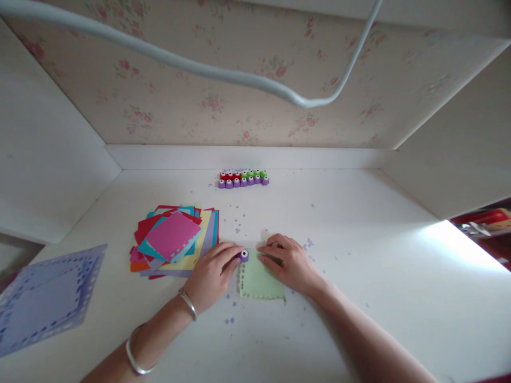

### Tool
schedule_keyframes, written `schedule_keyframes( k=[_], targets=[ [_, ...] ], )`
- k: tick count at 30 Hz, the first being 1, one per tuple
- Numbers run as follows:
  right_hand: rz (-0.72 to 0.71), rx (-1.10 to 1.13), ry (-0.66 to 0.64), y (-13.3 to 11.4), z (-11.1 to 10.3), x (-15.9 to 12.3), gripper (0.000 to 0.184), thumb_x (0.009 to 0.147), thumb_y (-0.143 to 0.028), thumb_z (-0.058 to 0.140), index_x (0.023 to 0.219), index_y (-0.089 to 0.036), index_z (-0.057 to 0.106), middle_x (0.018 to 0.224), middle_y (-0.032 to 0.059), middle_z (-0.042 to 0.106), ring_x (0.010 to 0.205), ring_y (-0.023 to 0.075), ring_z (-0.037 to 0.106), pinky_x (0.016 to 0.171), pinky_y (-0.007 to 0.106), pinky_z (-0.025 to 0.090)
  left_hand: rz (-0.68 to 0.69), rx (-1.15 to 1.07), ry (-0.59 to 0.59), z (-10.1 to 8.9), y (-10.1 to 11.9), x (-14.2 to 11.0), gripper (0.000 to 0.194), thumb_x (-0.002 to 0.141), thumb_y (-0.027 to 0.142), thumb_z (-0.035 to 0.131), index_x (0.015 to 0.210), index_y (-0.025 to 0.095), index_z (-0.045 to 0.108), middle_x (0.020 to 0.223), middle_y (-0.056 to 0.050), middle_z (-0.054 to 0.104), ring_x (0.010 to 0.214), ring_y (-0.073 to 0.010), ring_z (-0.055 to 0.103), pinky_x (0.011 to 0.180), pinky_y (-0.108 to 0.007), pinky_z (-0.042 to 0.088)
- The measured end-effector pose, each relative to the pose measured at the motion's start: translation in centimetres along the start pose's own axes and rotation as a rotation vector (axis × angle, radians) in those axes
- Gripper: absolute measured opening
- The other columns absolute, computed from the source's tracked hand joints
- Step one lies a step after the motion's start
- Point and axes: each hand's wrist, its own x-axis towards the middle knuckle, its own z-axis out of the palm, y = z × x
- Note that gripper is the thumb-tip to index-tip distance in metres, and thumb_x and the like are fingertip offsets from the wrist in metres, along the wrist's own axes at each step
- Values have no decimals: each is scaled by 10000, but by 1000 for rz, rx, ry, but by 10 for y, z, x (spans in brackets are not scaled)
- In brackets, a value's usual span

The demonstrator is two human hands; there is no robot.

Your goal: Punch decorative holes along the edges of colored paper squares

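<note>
A light green square of paper [263, 276] lies on the white table, with small punched holes along its left and lower edges. My left hand [213, 268] grips a small purple craft punch [244, 256] at the paper's upper left corner. The punch has a white top with a dark dot. My right hand [289, 260] rests at the paper's upper right, thumb and fingers bent around its edge; the edge between them is partly hidden.
A stack of coloured paper [173, 234] lies left of my left hand. Further left are purple punched sheets [51, 298]. Two rows of red, green and purple punches [243, 180] stand near the back wall. Tiny paper bits [237, 226] are scattered about. A white cable [239, 77] hangs above.
</note>
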Motion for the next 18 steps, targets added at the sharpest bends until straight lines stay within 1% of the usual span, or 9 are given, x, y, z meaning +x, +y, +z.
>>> schedule_keyframes(
  k=[4, 8, 12, 15, 18],
  targets=[
    [3, 1, -15, 0, -1, 0, 210, 886, -306, 560, 1032, -276, 709, 980, 59, 630, 848, 183, 599, 792, 327, 468, -16, -4, -7, 0, 0, -1, 230, 936, 245, 482, 1129, 221, 604, 1107, -61, 639, 1043, -183, 596, 935, -341, 494],
    [6, 8, -18, 0, -1, 0, 208, 882, -287, 566, 1039, -275, 702, 980, 57, 630, 849, 182, 598, 790, 326, 468, -52, -29, 25, -4, 3, 1, 243, 919, 251, 502, 1138, 219, 602, 1128, -63, 640, 1026, -185, 615, 918, -335, 508],
    [-9, 17, -8, 0, -2, 0, 206, 881, -281, 565, 1034, -271, 702, 970, 57, 633, 841, 178, 603, 785, 326, 473, -102, -40, 77, -15, 11, 10, 194, 922, 281, 498, 1004, 202, 656, 1029, -57, 671, 967, -180, 632, 857, -297, 520],
    [-13, 17, -2, 0, -2, 0, 200, 877, -285, 570, 1025, -275, 705, 966, 53, 632, 842, 175, 605, 786, 327, 472, -144, -93, 22, -21, 18, 18, 221, 928, 317, 486, 924, 206, 677, 974, -37, 685, 862, -162, 647, 716, -244, 535],
    [-9, 19, -2, 1, -3, -1, 197, 877, -292, 573, 1023, -279, 706, 972, 51, 632, 851, 176, 604, 794, 327, 467, -189, -151, -64, -19, 23, 23, 249, 927, 343, 480, 896, 217, 692, 984, -21, 687, 731, -134, 645, 605, -213, 522]
  ],
)
